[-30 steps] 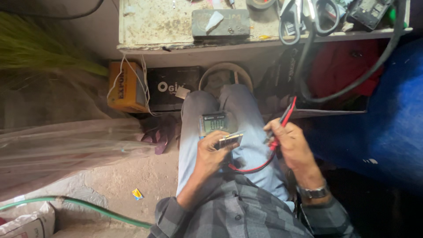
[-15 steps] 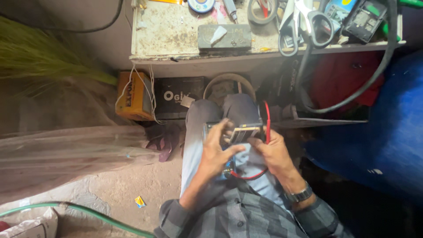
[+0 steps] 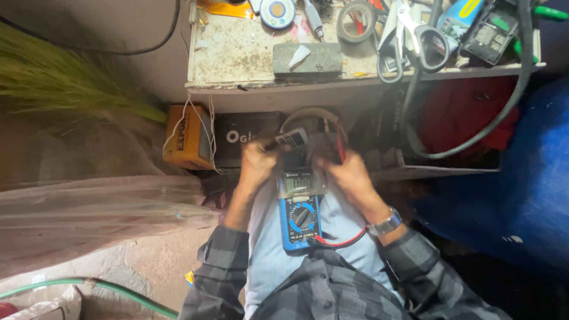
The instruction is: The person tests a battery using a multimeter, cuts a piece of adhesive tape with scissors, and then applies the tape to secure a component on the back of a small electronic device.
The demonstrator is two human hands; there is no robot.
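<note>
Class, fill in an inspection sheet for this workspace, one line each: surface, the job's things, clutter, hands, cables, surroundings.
Surface: worn, stained workbench.
Job's things: blue multimeter on the person's lap; small dark component just above it.
Clutter: scissors, tape roll, grey block.
Hands: left hand grips the component; right hand holds a red probe lead.
Cables: red lead from the meter; thick dark cable; green hose.
Surroundings: orange box, clear plastic sheet, blue cover.
</note>
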